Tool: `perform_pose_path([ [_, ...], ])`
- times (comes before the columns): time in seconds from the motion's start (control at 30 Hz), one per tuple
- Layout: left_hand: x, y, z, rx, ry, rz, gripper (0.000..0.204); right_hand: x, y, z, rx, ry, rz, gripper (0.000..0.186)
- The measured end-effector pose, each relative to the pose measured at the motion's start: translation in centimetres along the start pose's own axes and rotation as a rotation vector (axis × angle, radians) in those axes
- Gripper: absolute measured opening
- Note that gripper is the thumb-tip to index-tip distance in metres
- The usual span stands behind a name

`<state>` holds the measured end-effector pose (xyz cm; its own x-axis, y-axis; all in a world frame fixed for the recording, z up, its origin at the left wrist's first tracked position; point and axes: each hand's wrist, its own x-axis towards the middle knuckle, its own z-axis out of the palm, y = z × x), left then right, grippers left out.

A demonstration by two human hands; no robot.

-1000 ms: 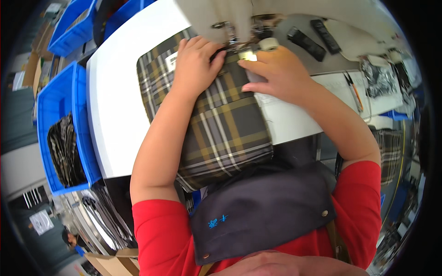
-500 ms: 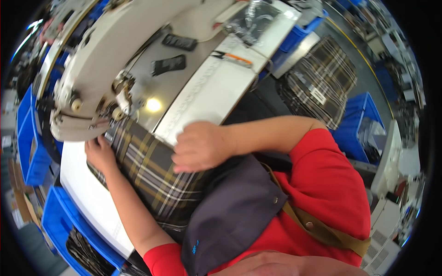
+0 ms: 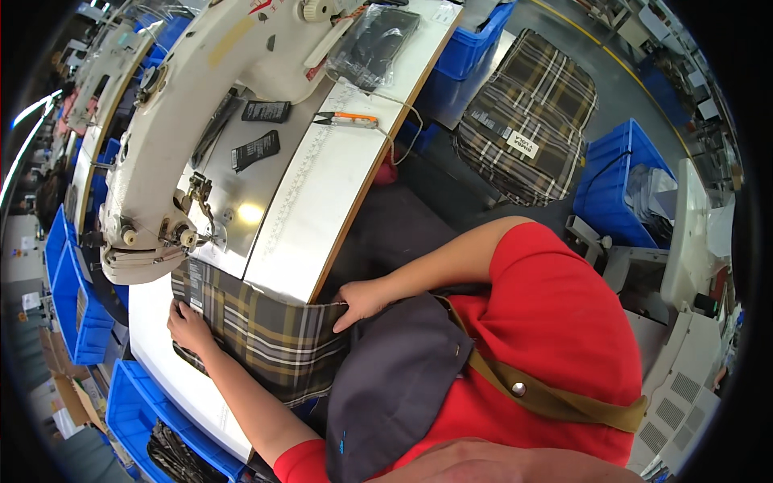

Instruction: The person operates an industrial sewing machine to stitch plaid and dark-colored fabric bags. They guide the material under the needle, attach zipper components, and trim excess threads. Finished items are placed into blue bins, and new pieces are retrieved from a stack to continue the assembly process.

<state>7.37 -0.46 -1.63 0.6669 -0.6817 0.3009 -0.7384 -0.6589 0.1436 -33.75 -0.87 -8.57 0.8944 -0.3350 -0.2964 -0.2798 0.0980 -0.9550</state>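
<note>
A brown, black and white plaid fabric panel lies across the white sewing table and hangs over its near edge. A dark label shows near its upper left corner. My left hand grips the panel's left side, next to that label. At the right end of the cloth, my right hand pinches the edge between thumb and fingers. The sewing machine stands just beyond the panel, its head over a metal plate; the panel's far edge lies near the needle area.
Two black packets and orange-handled thread snips lie beyond the cloth, near a clear plastic bag. Stacked plaid pieces stand at the right. Blue bins flank the table on both sides.
My right hand has come down from above the cloth and now pinches its right edge. The panel has shifted back from the needle, its far edge now clear of the machine head.
</note>
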Motion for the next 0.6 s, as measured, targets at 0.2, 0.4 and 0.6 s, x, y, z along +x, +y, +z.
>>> perform_pose_path([
  [0.2, -3.7, -3.1, -2.9, -0.276, -0.037, -0.021, 0.030, -4.4, -2.0, -5.1, -0.083, 0.009, -0.162, 0.049],
  [0.4, -9.5, 6.3, -8.0, -0.973, -0.504, 0.126, 0.009, -17.8, -6.8, -17.4, -0.079, 0.485, 0.018, 0.045],
  [0.6, -13.3, 18.8, -11.6, -0.972, -1.006, 0.262, 0.027, -29.2, -7.4, -24.1, 0.154, 0.805, -0.013, 0.033],
])
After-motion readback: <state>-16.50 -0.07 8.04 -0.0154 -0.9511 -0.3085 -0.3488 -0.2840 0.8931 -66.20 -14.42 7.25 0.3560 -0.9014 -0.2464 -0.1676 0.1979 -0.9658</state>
